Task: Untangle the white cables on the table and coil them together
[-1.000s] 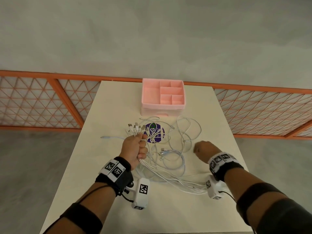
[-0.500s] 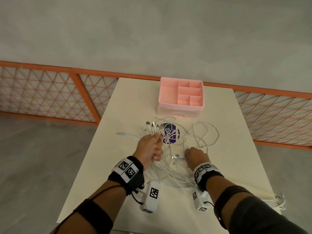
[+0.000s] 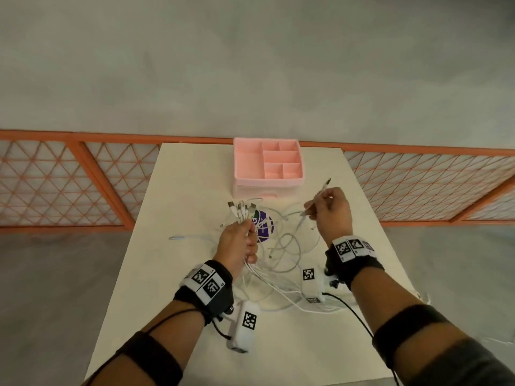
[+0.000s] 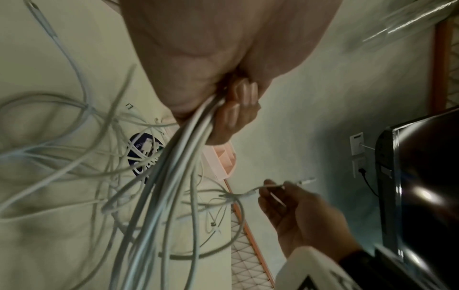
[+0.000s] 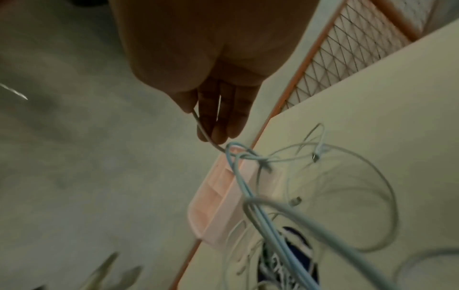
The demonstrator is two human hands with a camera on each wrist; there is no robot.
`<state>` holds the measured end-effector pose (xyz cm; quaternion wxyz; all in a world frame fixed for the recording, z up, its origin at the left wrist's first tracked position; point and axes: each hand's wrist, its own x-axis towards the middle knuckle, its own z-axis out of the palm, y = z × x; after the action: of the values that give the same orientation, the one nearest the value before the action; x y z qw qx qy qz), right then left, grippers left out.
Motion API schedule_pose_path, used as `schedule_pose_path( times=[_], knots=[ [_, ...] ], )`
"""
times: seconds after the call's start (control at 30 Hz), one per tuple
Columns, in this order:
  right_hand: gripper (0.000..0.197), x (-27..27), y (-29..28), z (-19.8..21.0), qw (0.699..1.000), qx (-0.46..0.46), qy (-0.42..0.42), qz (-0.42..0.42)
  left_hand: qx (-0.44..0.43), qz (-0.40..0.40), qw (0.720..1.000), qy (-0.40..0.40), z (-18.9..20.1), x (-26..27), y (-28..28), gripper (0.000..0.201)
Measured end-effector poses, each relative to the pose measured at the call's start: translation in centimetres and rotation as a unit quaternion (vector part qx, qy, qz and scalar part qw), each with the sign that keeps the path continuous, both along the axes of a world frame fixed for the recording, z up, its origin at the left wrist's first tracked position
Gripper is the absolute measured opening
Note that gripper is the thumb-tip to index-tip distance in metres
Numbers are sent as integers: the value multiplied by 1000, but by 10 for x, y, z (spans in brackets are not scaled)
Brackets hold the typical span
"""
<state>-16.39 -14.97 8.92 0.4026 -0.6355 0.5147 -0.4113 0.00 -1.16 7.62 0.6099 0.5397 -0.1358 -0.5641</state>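
Several white cables lie tangled on the cream table. My left hand grips a bundle of them in a fist, with their plug ends fanned out above it. My right hand is raised above the table to the right and pinches one cable end between thumb and fingers, its plug pointing up and away. That cable runs down from the fingers into a knot of loops. A thin light-blue cable lies stretched out to the left.
A pink compartment box stands at the table's far edge. A round purple sticker lies under the cables. An orange lattice fence runs behind the table, and the grey floor surrounds it. Loose cable ends hang off the near right edge.
My right hand rose from the pile and moved right and away, lifting one cable end. My left hand kept its hold on the bundle.
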Motion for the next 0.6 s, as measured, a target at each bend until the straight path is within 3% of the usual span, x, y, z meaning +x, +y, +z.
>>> schedule_pose_path(
  times=[0.07,0.23,0.37,0.6],
  knots=[
    [8,14,15,9,999,-19,2,34,-1,-11,1000,-10,1,-1,-1,25],
    [11,45,51,4,985,-40,98,137,3,-28,999,-44,3,-7,-11,22],
    [11,57,55,-1,981,-12,139,136,-15,-53,993,-105,4,-14,-22,34],
    [20,55,51,-9,966,-49,126,220,30,32,990,-137,-4,-15,-39,33]
  ],
)
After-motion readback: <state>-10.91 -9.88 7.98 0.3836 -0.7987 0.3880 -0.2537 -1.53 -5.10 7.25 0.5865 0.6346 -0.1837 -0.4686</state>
